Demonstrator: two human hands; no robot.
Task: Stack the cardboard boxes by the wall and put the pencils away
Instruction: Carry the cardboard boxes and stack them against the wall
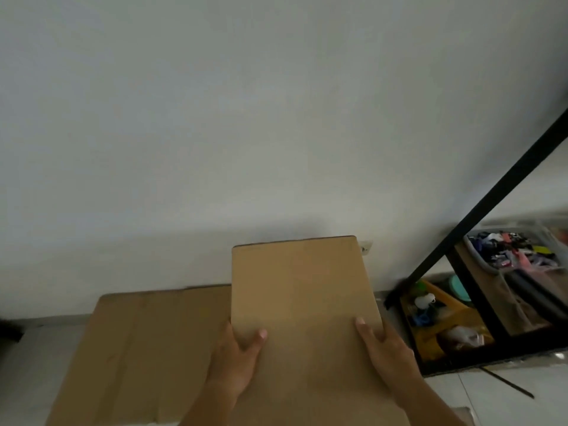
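Two hands hold one cardboard box (302,287) in front of us. Our left hand (235,355) grips its left edge near the bottom corner, thumb laid flat on the upper face and fingers hidden behind the edge. Our right hand (388,353) grips the right edge in the same way, thumb on top. The box shows us a single plain brown face, smooth and unprinted, with straight edges and a slightly rounded far right corner; we cannot tell whether it is folded flat or has depth beneath. Its far edge stands in front of the white wall (246,118), just beside a small wall socket (366,247). To the left, partly covered by the held box, a second piece of cardboard (144,348) lies flat on the floor (504,404), the same brown, with faint lengthwise creases and its far edge close to the wall. On our right a black shelf frame (491,195) slants across the view. It carries a grey tub (479,256) full of small colourful items, and lower down a yellow box (445,309) with blurred objects inside. A thin dark stick (507,384) lies on the pale floor tiles just before the shelf; we cannot tell what it is.
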